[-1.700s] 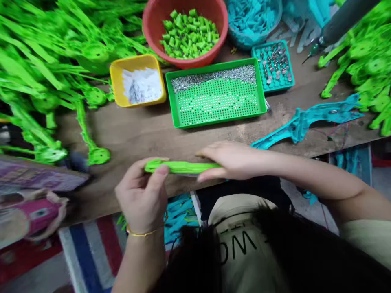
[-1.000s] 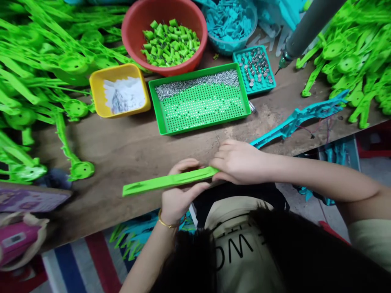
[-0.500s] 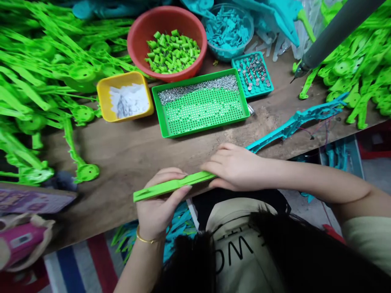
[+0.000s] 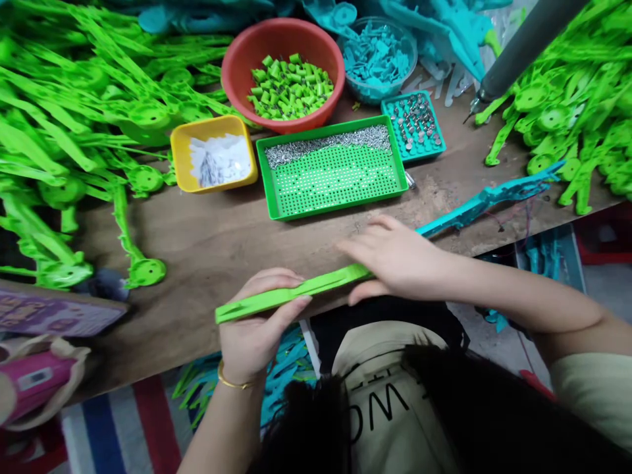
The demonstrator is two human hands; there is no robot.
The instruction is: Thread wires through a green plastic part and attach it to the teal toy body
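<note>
My left hand (image 4: 254, 332) is closed around a long, narrow bright-green plastic piece (image 4: 316, 284), its thumb along the near side and fingers along the far side. The piece is held on edge above the front of the table, slanting up to the right. Around its right end is my right hand (image 4: 397, 260), thumb and fingers spread apart; whether the palm touches the piece I cannot tell. Beyond the right hand, a long blue plastic part (image 4: 474, 207) with thin wires lies on the table. A green perforated tray (image 4: 336, 204) of small metal screws stands ahead of both hands.
A yellow tub (image 4: 182, 158) holds whitish pieces, a red bowl (image 4: 234, 79) green cylinders, and a clear bowl (image 4: 412, 62) blue bits. Beside them is a teal tray (image 4: 395, 108) of metal parts. A powered screwdriver (image 4: 498, 76) hangs at upper right. Green parts (image 4: 143, 112) pile up on both sides.
My right hand has slid right along the green piece and its fingers have spread, uncovering more of that end. My left hand keeps its hold. The camera view has shifted slightly.
</note>
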